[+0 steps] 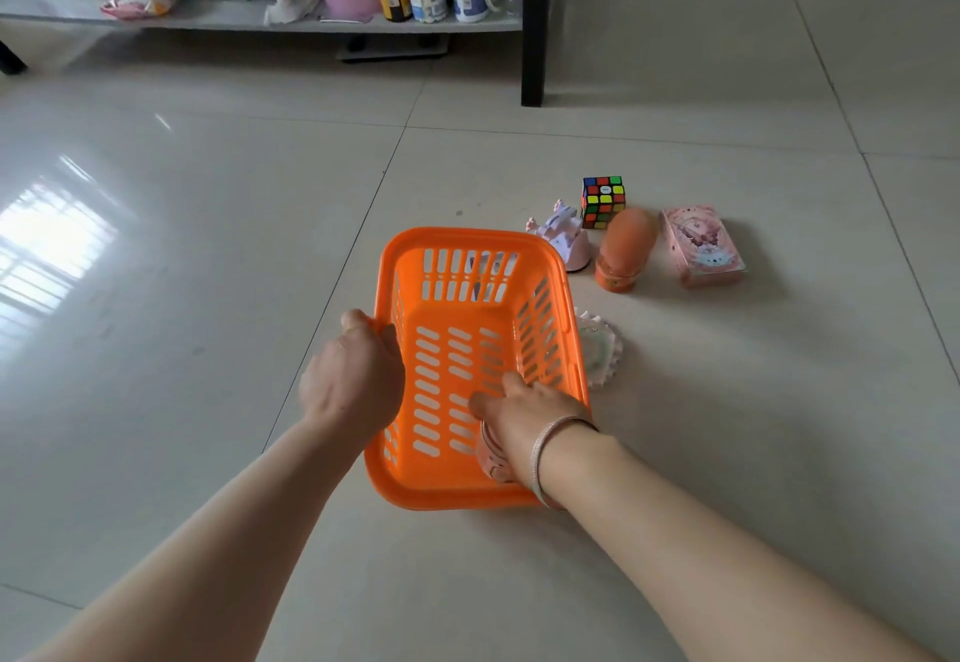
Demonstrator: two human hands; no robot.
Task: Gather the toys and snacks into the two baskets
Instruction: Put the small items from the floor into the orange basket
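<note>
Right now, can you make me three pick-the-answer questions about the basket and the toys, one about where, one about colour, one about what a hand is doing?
1. Where is the puzzle cube?
A. inside the basket
B. on the floor beyond the basket
C. on the shelf

2. What colour is the basket?
A. orange
B. blue
C. green

3. What is the left hand doing?
A. lying flat on the floor
B. holding the cube
C. gripping the basket's rim

Answers: 1 B, the cube stands on the tiles past the basket, next to the pink box. 2 A, every wall and the rim are orange. 3 C, its fingers curl over the basket's left edge, while the right hand reaches inside.
</note>
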